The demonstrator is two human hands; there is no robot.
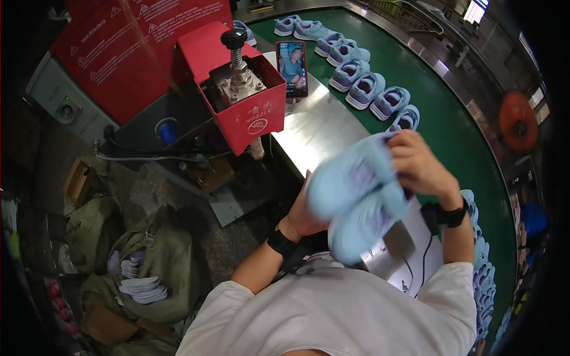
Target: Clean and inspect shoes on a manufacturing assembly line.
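Head view. Both hands hold a pair of light-blue shoes (356,199) (blurred) above the metal tabletop (323,127): the right hand (418,166) grips from the far right side, the left hand (303,210) supports from the near left. A red machine (249,98) with a black knob stands at far left, a phone (292,68) propped just right of it. A row of lilac shoes (365,89) curves along the green conveyor belt (451,136).

Soft matt knit cloth shoes (356,193), brushed shiny metal worktable (320,127), smooth matt green belt (445,118), glossy red-painted metal machine (249,89).
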